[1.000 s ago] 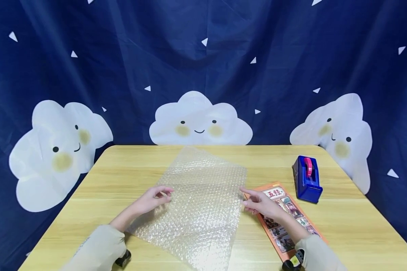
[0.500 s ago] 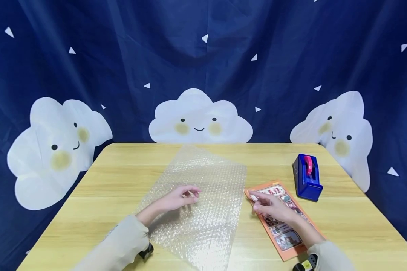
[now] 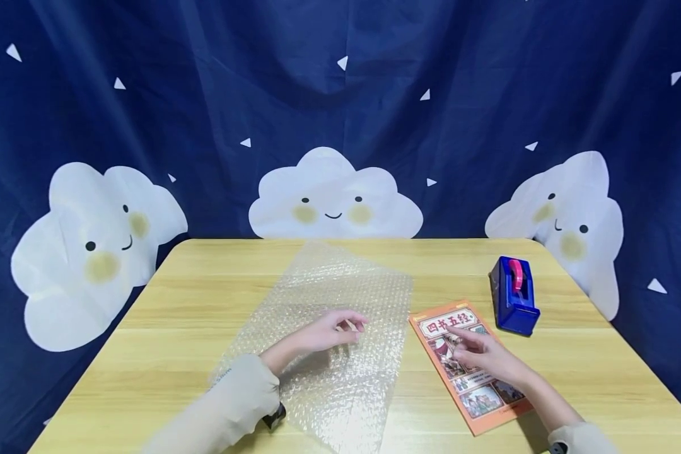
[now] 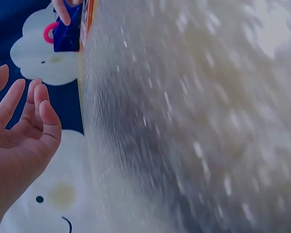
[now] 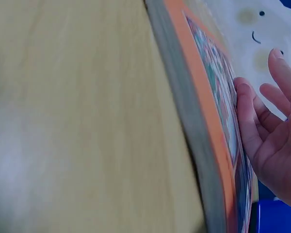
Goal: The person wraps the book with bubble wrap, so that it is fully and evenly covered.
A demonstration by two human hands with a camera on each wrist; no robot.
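A sheet of clear bubble wrap (image 3: 340,372) lies flat across the middle of the table. Over it hovers my left hand (image 3: 329,331), fingers loosely bent and holding nothing; the left wrist view shows the hand (image 4: 26,131) apart from the wrap. An orange book (image 3: 477,425) with a picture cover and red characters lies to the right of the wrap, set at a slant. My right hand (image 3: 490,356) is over the book's cover with relaxed fingers and nothing gripped. In the right wrist view the fingers appear close to the cover (image 5: 216,87); contact cannot be told.
A blue tape dispenser (image 3: 516,309) with a pink roll (image 3: 516,276) stands behind and right of the book. The wooden table (image 3: 164,315) ends at a dark blue curtain (image 3: 340,107) with cloud faces.
My left hand has moved right, from the wrap's left edge to over its middle. My right hand has shifted right across the book, uncovering more of the title.
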